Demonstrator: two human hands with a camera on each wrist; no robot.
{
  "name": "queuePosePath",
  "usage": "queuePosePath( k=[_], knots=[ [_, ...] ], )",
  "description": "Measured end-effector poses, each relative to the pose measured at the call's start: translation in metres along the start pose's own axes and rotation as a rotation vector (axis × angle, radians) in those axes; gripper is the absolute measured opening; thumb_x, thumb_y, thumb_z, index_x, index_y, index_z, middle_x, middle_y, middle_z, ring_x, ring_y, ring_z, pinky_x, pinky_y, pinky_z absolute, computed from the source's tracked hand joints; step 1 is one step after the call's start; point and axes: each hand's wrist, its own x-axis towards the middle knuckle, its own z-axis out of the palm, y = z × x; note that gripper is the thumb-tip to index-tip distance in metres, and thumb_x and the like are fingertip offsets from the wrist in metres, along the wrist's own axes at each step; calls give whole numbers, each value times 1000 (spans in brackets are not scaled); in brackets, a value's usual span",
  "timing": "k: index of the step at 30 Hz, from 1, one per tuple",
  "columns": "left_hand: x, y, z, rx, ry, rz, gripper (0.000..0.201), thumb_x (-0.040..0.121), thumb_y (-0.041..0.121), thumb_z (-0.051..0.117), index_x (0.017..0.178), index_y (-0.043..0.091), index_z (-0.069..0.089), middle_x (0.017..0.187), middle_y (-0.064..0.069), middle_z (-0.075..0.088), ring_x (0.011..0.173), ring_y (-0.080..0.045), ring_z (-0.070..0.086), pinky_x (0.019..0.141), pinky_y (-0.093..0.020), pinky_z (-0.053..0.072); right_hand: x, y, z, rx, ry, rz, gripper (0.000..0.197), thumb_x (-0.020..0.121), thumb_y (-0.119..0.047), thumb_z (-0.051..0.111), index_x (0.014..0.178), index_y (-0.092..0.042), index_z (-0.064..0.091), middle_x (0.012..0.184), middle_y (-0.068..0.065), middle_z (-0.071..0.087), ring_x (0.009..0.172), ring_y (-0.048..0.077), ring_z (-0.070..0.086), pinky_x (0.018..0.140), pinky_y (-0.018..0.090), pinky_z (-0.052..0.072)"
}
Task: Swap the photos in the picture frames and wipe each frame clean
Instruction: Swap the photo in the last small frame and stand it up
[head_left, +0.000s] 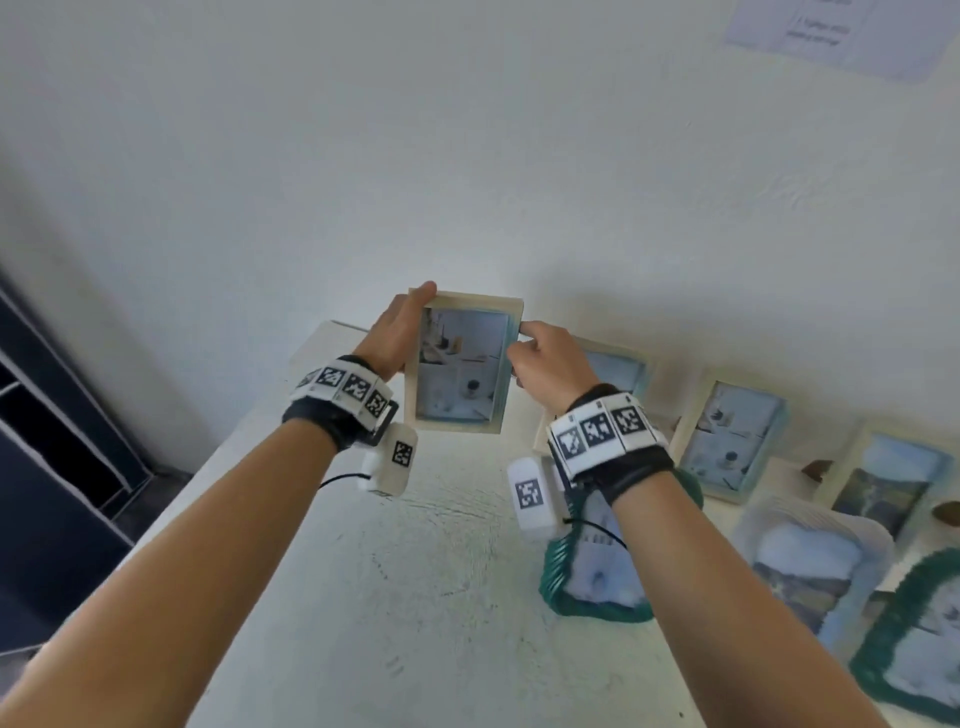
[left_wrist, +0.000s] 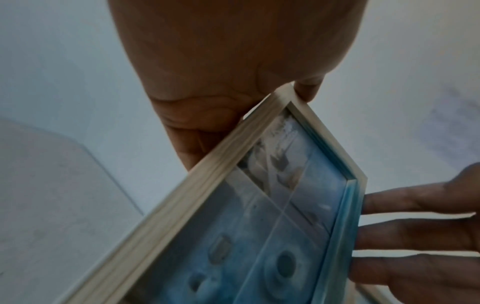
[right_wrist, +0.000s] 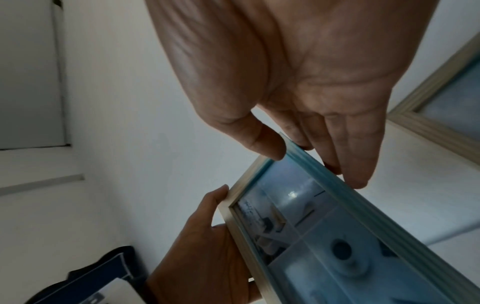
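I hold a pale wooden picture frame (head_left: 461, 364) upright above the white table (head_left: 415, 571), its blue-toned photo facing me. My left hand (head_left: 397, 332) grips its left edge, with a fingertip over the top left corner. My right hand (head_left: 545, 358) pinches the right edge between thumb and fingers. The left wrist view shows the frame (left_wrist: 259, 205) slanting across, with the right hand's fingers (left_wrist: 415, 236) behind its far edge. In the right wrist view my thumb and fingers (right_wrist: 311, 148) clamp the bluish edge of the frame (right_wrist: 337, 236), and the left hand (right_wrist: 207, 236) holds the opposite side.
More frames lean against the wall at the right: a wooden frame (head_left: 732, 436) and another (head_left: 883, 483). A green-edged frame (head_left: 592, 577) and others (head_left: 810, 561) lie on the table's right side. A dark shelf unit (head_left: 52, 441) stands left. A paper sheet (head_left: 831, 31) hangs on the wall.
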Motion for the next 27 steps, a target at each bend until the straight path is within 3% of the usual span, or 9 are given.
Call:
queuePosePath(
  k=[3,7,10,16,19,20,22,25,27],
  knots=[
    [34,-22,8,-28,-23,-58,98,63,88,34,142,29,38,144,-4,47,129,-27,47,108,-53,36,22,5,7,-45,-45,105,43,86,-25,40,123,-7,51,82,1,48,72,20,49,62,28,36],
    [63,-48,18,-19,-62,-135,101,59,88,35,142,30,37,145,-3,46,129,-27,46,105,-54,38,32,9,14,-56,-67,241,9,90,-14,40,91,-7,44,75,2,40,70,21,45,57,28,32],
    [69,-58,20,3,-53,-168,102,58,90,35,139,28,40,140,-3,49,125,-27,50,103,-51,42,35,12,22,-27,-71,271,19,89,-12,41,72,-14,33,68,1,34,60,19,41,54,27,30],
    [61,-55,25,75,-73,-170,107,59,95,26,135,23,45,133,-6,55,120,-26,53,104,-50,41,36,13,26,-9,-61,271,22,92,-14,42,72,-13,34,67,2,35,57,18,38,51,26,27],
    [50,-49,23,73,-101,-154,77,78,82,27,109,19,61,110,-11,69,103,-26,64,97,-46,48,32,12,25,11,-57,246,21,91,-16,43,72,-14,34,66,1,35,56,16,37,52,26,28],
    [43,-47,21,56,-100,-160,67,86,75,28,105,20,61,104,-9,70,98,-25,66,94,-43,50,30,12,24,16,-55,235,17,90,-16,43,75,-13,36,66,1,36,56,16,38,53,26,29],
    [36,-52,16,12,-76,-177,57,91,69,33,117,23,54,108,-7,68,97,-21,65,92,-41,49,23,10,23,21,-51,217,5,89,-17,43,91,-12,43,69,0,40,59,15,40,55,25,32],
    [27,-72,6,55,55,-136,66,91,66,41,139,21,37,128,-10,59,111,-24,60,98,-47,46,3,5,19,33,-52,124,40,92,-24,43,128,-7,44,77,-3,47,64,9,46,57,23,36],
    [11,-82,4,116,167,-76,63,92,58,48,140,19,37,132,-10,56,115,-25,57,100,-50,46,-20,0,15,50,-88,42,57,96,-26,42,148,-8,28,102,5,62,81,15,60,67,22,44]
  ],
)
